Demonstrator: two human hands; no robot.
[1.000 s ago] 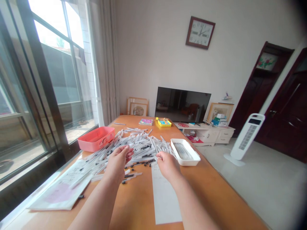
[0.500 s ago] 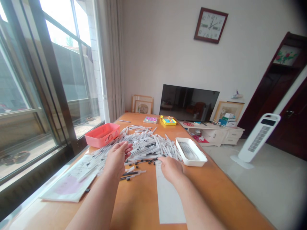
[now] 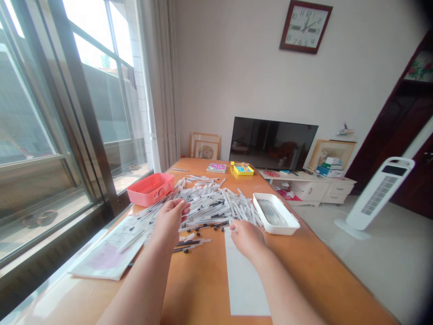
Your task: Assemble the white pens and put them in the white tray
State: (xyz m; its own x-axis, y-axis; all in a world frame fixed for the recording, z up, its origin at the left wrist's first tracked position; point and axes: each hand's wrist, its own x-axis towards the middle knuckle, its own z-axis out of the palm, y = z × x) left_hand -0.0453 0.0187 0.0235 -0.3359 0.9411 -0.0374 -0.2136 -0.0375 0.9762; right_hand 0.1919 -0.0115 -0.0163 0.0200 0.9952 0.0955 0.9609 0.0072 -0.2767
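Note:
A big heap of white pens with black caps lies across the middle of the wooden table. My left hand hovers over the near left edge of the heap, palm turned inward, fingers loosely curled and apart, with nothing in it. My right hand rests palm down at the heap's near right edge, on the top of a white paper strip; its fingertips are curled under and hidden. A few loose pens lie between the hands.
A pink tray stands left of the heap, a white tray holding several pens right of it. Printed sheets lie near the left edge by the window. Books and a yellow box sit at the far end.
Both hands have stayed at the heap's near edge. The right hand has dropped slightly onto the top of the paper strip. The camera has tilted and shifted, sliding the scene rightward.

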